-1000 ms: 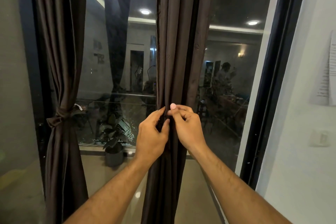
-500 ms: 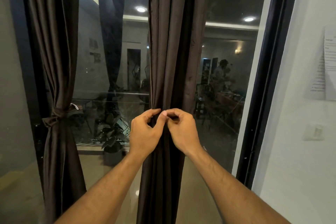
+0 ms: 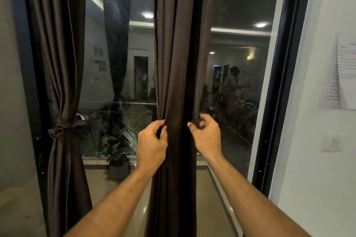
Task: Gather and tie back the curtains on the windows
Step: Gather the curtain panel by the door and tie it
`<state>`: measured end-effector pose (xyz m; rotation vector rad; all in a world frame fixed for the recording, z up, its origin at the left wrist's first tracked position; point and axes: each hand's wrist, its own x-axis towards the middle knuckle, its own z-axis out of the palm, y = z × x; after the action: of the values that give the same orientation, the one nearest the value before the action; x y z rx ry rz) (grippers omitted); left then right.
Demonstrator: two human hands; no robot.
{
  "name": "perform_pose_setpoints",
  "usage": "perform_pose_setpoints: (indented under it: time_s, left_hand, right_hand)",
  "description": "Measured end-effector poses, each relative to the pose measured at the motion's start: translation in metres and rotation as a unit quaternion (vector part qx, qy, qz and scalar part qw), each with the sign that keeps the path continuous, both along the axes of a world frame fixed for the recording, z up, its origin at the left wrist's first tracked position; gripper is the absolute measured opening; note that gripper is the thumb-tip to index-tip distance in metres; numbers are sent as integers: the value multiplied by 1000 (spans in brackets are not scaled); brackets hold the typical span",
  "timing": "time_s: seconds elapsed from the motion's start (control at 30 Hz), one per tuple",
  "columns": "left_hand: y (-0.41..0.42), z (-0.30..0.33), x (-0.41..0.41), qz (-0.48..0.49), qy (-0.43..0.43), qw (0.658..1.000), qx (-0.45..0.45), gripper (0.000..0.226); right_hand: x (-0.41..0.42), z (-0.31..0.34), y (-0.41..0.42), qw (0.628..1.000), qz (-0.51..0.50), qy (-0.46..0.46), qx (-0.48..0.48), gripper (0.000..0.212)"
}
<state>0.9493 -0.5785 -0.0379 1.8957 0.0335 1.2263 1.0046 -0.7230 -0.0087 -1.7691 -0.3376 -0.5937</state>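
Gripping curtain edges — left hand, right hand fingers curled, fabric between.

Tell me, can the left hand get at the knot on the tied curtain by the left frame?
Probably yes. The left hand grips the middle curtain; nothing lies between it and the knot, only open glass, but it must let go first.

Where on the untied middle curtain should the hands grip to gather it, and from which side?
Grip the middle curtain at its two outer edges, level with the left curtain's knot, coming from the front. It hangs in loose vertical folds, so squeezing inward bunches them.
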Motion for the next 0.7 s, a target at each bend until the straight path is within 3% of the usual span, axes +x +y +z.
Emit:
perform_pose_setpoints:
  time_s: [0.07,0.13,0.33,0.43,0.53,0.63,0.7]
  left_hand:
    - [-4,1,0,-4,0,1000,4,26]
    - [-10,2,-1,-14,0,1000,-1,24]
    - [-25,3,-11,-61,6,997,-41,29]
    - [-25,-1,-16,-102,17,994,-45,34]
    - [-19,0,-20,-213,16,971,-107,47]
    - [-12,8,-18,-295,18,929,-221,40]
    - [-6,12,-17,-292,42,928,-228,36]
  right_hand:
    - [-1,-4,5,998,22,-48,-39,24]
    - [-3,-7,13,995,47,-77,-51,17]
    - [-16,-10,30,988,137,-42,-53,46]
    - [-20,-9,33,984,167,-39,-53,36]
    - [-14,-3,32,988,139,-38,-52,21]
    - [-11,1,30,989,120,-35,-83,14]
    - [-10,3,28,989,115,-35,-89,21]
